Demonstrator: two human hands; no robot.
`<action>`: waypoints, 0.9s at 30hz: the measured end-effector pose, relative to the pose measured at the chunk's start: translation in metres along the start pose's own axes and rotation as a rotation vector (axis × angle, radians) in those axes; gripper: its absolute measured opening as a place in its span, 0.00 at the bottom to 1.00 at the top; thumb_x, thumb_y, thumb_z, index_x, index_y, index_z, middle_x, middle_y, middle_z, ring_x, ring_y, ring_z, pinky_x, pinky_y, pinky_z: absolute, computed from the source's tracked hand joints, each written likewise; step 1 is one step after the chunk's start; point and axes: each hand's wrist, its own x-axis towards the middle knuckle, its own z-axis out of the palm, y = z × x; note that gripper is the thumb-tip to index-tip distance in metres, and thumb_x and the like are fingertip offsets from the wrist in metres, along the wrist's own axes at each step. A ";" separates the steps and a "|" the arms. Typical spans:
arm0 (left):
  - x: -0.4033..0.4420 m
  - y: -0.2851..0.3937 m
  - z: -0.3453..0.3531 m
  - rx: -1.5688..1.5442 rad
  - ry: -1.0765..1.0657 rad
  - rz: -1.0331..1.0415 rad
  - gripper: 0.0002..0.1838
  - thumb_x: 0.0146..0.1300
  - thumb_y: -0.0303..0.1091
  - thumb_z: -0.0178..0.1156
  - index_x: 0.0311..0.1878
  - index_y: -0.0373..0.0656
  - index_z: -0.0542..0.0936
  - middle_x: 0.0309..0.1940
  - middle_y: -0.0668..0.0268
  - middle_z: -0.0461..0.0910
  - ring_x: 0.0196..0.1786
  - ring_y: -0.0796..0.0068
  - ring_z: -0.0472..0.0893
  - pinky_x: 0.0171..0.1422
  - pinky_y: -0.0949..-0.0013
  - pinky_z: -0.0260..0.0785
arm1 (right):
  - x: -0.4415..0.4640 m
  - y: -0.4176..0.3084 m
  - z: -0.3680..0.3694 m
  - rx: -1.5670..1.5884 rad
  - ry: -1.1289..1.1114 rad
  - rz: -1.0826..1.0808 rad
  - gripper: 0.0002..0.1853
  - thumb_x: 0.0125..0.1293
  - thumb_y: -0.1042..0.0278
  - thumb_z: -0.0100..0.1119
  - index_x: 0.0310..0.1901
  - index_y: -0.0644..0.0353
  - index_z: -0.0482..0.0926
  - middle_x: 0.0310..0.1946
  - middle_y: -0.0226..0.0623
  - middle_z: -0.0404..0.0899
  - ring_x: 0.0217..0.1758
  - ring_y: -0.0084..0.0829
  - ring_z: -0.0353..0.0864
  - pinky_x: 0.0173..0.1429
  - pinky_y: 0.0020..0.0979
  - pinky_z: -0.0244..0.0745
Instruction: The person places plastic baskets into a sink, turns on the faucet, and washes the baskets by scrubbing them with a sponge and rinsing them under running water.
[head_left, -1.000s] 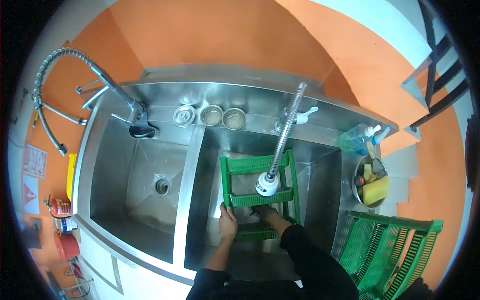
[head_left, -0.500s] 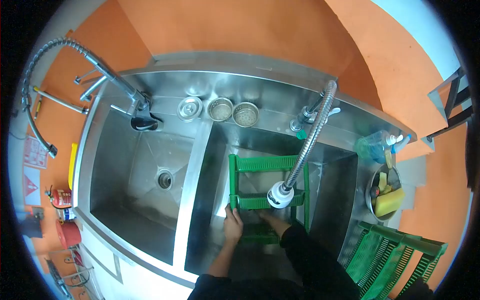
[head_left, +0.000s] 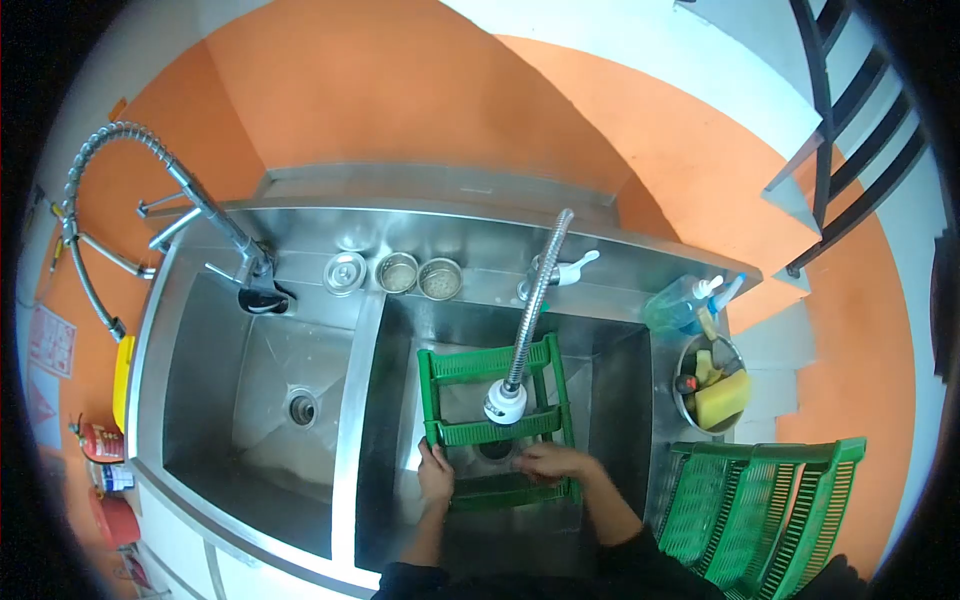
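Observation:
A green plastic rack (head_left: 497, 431) with several slatted tiers stands in the right sink basin. My left hand (head_left: 435, 472) grips its left side post near the middle tier. My right hand (head_left: 550, 463) is inside the frame, just below the middle tier, with its fingers curled together; anything between them is too small to make out. Over the rack hangs a white spray head (head_left: 505, 402) on a flexible metal hose. Behind my right hand the dark drain of the basin partly shows.
The left basin (head_left: 290, 400) has a tall spring faucet (head_left: 230, 230). Strainers (head_left: 440, 278) line the back ledge. At the right are bottles (head_left: 680, 303), a bowl with sponges (head_left: 722, 392) and another green rack (head_left: 760, 510).
The view has shifted, so the sink sits lower and further left. My right hand has moved right within the rack, toward its right post. My left hand keeps its hold.

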 end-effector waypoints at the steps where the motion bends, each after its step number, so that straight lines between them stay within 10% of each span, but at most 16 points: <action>1: -0.001 0.007 -0.003 0.023 0.025 0.023 0.17 0.68 0.39 0.38 0.57 0.43 0.60 0.27 0.43 0.77 0.31 0.39 0.76 0.32 0.45 0.65 | -0.022 0.012 -0.018 -0.046 0.119 -0.073 0.13 0.62 0.60 0.50 0.36 0.64 0.73 0.25 0.35 0.75 0.25 0.25 0.74 0.28 0.28 0.69; 3: -0.002 0.008 -0.004 0.032 0.027 0.031 0.17 0.68 0.40 0.38 0.56 0.43 0.60 0.26 0.43 0.77 0.31 0.39 0.76 0.32 0.45 0.66 | -0.049 0.024 -0.051 -0.520 0.920 -0.059 0.13 0.64 0.62 0.44 0.43 0.61 0.72 0.31 0.48 0.77 0.33 0.47 0.77 0.39 0.45 0.72; 7: 0.001 0.009 -0.006 0.045 0.022 0.036 0.16 0.68 0.41 0.39 0.54 0.43 0.61 0.26 0.44 0.77 0.32 0.40 0.76 0.33 0.46 0.66 | -0.043 -0.029 -0.126 -0.943 1.445 0.132 0.17 0.60 0.69 0.45 0.52 0.50 0.69 0.44 0.42 0.71 0.50 0.43 0.68 0.57 0.48 0.59; 18: 0.026 0.017 -0.028 -0.033 0.102 0.042 0.19 0.65 0.44 0.47 0.53 0.43 0.63 0.28 0.47 0.78 0.35 0.43 0.77 0.40 0.49 0.66 | 0.015 -0.035 -0.166 -0.966 1.742 -0.162 0.13 0.59 0.68 0.48 0.47 0.52 0.72 0.43 0.39 0.70 0.51 0.39 0.67 0.60 0.48 0.57; 20: 0.031 0.010 -0.025 -0.021 0.121 0.009 0.19 0.66 0.46 0.44 0.53 0.43 0.63 0.29 0.45 0.78 0.36 0.43 0.77 0.42 0.48 0.66 | 0.042 -0.037 -0.151 -0.515 1.697 -0.126 0.12 0.58 0.69 0.49 0.44 0.54 0.73 0.39 0.40 0.72 0.47 0.41 0.71 0.54 0.45 0.65; 24: 0.029 -0.007 -0.005 -0.043 -0.029 -0.211 0.24 0.67 0.53 0.34 0.54 0.44 0.63 0.33 0.43 0.77 0.41 0.41 0.76 0.46 0.45 0.65 | 0.055 -0.119 -0.083 -0.558 1.295 -0.988 0.12 0.57 0.75 0.54 0.44 0.55 0.74 0.28 0.43 0.69 0.28 0.44 0.73 0.31 0.40 0.69; 27: 0.025 -0.001 -0.009 -0.001 -0.112 -0.196 0.25 0.68 0.54 0.29 0.53 0.44 0.64 0.33 0.45 0.78 0.40 0.40 0.76 0.45 0.45 0.65 | 0.071 -0.159 -0.082 -0.513 1.183 -0.893 0.10 0.58 0.74 0.55 0.43 0.57 0.73 0.28 0.44 0.70 0.29 0.44 0.74 0.33 0.39 0.70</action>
